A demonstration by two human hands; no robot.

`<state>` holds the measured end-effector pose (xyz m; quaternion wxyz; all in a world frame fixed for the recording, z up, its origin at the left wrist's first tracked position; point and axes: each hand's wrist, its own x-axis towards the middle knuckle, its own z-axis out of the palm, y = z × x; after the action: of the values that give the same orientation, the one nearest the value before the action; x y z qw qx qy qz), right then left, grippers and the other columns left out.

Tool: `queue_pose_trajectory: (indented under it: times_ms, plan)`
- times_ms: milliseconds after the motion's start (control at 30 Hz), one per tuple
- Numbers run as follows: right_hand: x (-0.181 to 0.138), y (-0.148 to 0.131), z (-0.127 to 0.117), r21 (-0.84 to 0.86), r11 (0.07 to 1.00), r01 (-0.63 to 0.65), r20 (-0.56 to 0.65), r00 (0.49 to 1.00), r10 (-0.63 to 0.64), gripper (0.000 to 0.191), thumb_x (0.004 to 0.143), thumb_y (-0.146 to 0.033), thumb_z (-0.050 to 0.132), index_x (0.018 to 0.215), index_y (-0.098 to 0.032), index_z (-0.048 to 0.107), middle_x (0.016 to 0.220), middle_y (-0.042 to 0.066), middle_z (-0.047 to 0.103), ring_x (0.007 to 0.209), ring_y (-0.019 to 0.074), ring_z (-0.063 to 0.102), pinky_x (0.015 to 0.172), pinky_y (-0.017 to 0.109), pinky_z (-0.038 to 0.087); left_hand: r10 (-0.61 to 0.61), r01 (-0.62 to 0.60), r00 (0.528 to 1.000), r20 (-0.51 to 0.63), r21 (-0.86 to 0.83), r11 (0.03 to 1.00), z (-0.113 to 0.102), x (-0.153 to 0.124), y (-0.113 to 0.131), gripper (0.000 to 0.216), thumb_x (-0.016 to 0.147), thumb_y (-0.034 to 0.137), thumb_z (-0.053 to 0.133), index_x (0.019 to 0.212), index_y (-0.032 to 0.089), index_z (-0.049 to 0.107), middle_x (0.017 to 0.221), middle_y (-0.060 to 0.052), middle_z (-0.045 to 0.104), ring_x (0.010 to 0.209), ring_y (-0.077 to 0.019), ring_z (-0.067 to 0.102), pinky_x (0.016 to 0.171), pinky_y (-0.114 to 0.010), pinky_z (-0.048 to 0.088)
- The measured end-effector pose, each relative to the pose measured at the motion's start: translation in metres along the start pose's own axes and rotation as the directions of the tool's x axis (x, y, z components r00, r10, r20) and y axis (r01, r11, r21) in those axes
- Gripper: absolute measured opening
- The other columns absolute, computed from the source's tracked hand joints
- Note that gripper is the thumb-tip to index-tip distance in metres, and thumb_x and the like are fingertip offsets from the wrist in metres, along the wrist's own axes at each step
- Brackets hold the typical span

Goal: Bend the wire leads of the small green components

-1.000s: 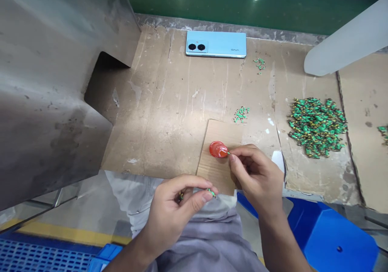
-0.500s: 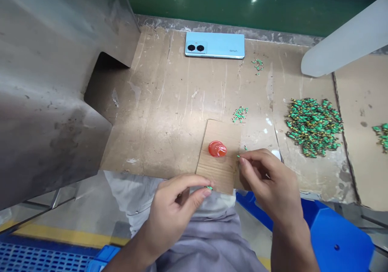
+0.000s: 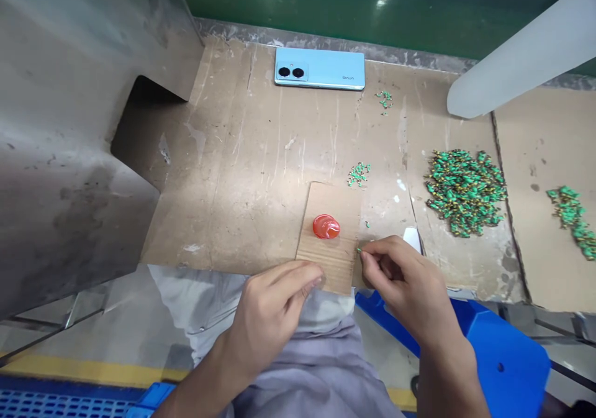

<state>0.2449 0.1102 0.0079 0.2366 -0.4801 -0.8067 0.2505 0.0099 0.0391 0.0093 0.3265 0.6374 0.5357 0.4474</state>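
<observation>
My right hand [image 3: 400, 278] pinches a tiny green piece [image 3: 359, 250] between thumb and forefinger, just off the right edge of a small cardboard rectangle [image 3: 335, 195]. On that cardboard sits a glossy red oval blob or shallow cap [image 3: 326, 227]; I cannot tell which. My left hand [image 3: 274, 300] is closed, thumb and fingers pressed together over the cardboard's near left corner. Whatever lies between its fingertips is hidden. One loose green piece [image 3: 367, 224] rests beyond my right fingers, and a small cluster of green pieces [image 3: 359, 174] lies past the cardboard's far edge.
A large heap of green and brass-coloured pieces [image 3: 465, 192] lies at right, with more green pieces [image 3: 570, 213] farther right. A light blue phone [image 3: 326, 69] lies at the back. A metal housing [image 3: 69, 157] stands left, a whitish bar [image 3: 516, 51] slants in at right, and a blue bin [image 3: 503, 349] sits below.
My left fingers have closed together, covering the green bit that showed at their tips. My right hand has come slightly lower with its green piece. The view has shifted a little to the right.
</observation>
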Motion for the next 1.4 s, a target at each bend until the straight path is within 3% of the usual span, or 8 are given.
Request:
queue_pose_trajectory:
  times_ms: [333, 900, 1000, 1133, 1300, 1400]
  plan:
    - [-0.018, -0.006, -0.007, 0.086, 0.995, 0.053, 0.213, 0.975, -0.07, 0.015, 0.107, -0.009, 0.06, 0.103, -0.023, 0.062, 0.089, -0.002, 0.067, 0.077, 0.0141, 0.066, 0.07, 0.027, 0.049, 0.019, -0.019, 1.0, -0.002, 0.025, 1.0, 0.002, 0.001, -0.003, 0.023, 0.099, -0.004, 0.069, 0.11, 0.015, 0.077, 0.103, -0.007, 0.085, 0.093, -0.0158, 0.083, 0.093, -0.016, 0.062]
    - [-0.021, -0.003, -0.01, 0.116, 0.991, 0.064, 0.227, 0.97, -0.089, 0.019, 0.104, -0.004, 0.059, 0.102, -0.023, 0.059, 0.089, -0.001, 0.065, 0.077, 0.014, 0.063, 0.07, 0.027, 0.049, 0.012, -0.011, 0.999, -0.03, 0.024, 1.0, 0.004, 0.0, -0.002, 0.021, 0.097, -0.003, 0.072, 0.108, 0.014, 0.079, 0.098, -0.005, 0.085, 0.087, -0.0136, 0.081, 0.088, -0.014, 0.06]
    - [-0.019, -0.008, -0.013, 0.175, 0.982, 0.073, 0.171, 0.98, -0.103, 0.017, 0.105, -0.006, 0.062, 0.104, -0.023, 0.062, 0.088, -0.001, 0.067, 0.076, 0.0129, 0.064, 0.069, 0.025, 0.05, -0.058, 0.055, 0.997, -0.044, -0.065, 0.996, 0.002, 0.001, 0.001, 0.023, 0.097, -0.003, 0.074, 0.108, 0.015, 0.082, 0.101, -0.006, 0.086, 0.091, -0.0137, 0.083, 0.089, -0.013, 0.061]
    - [-0.02, -0.029, -0.011, 0.36, 0.933, 0.003, 0.075, 0.997, -0.032, 0.017, 0.106, -0.008, 0.063, 0.107, -0.024, 0.066, 0.087, -0.001, 0.067, 0.073, 0.0123, 0.063, 0.064, 0.023, 0.05, -0.229, 0.217, 0.973, 0.0, -0.328, 0.919, -0.003, 0.003, 0.009, 0.019, 0.094, 0.002, 0.08, 0.098, 0.019, 0.087, 0.099, -0.003, 0.087, 0.092, -0.0152, 0.084, 0.087, -0.014, 0.064]
    - [-0.021, -0.055, -0.001, 0.548, 0.834, -0.067, 0.092, 0.996, 0.019, 0.016, 0.106, -0.009, 0.063, 0.109, -0.025, 0.067, 0.088, -0.001, 0.066, 0.076, 0.013, 0.063, 0.065, 0.024, 0.051, -0.394, 0.385, 0.916, 0.082, -0.465, 0.798, -0.004, 0.002, 0.02, 0.021, 0.086, 0.005, 0.09, 0.094, 0.025, 0.09, 0.084, 0.002, 0.086, 0.069, -0.0109, 0.08, 0.067, -0.009, 0.06]
    - [-0.02, -0.059, 0.003, 0.573, 0.816, -0.075, 0.115, 0.993, 0.011, 0.015, 0.107, -0.01, 0.063, 0.109, -0.024, 0.067, 0.089, -0.001, 0.066, 0.076, 0.013, 0.062, 0.066, 0.024, 0.051, -0.396, 0.376, 0.915, 0.076, -0.514, 0.771, -0.004, 0.002, 0.022, 0.018, 0.085, 0.01, 0.094, 0.091, 0.026, 0.09, 0.083, 0.002, 0.086, 0.069, -0.0101, 0.079, 0.068, -0.009, 0.06]
